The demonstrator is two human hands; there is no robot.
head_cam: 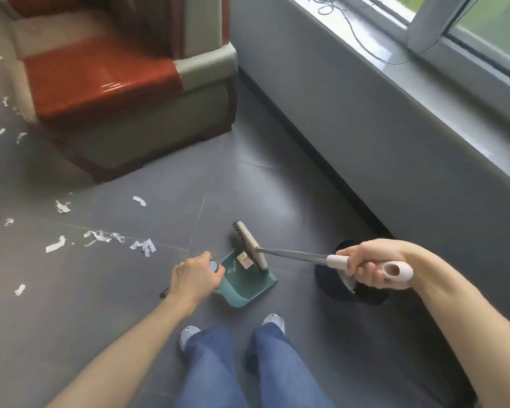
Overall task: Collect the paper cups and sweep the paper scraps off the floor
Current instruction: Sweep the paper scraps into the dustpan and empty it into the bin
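While we are standing on the grey floor (277, 187) with open tile ahead toward twelve o'clock, the armchair (124, 92) is closing off eleven o'clock and the wall (365, 119) is running along two o'clock. Our left hand (193, 279) is gripping the dustpan (248, 285) handle; our right hand (371, 265) is clenching the broom (253, 245), its head resting in the pan. Paper scraps (100, 237) are lying at ten o'clock, well apart from both hands.
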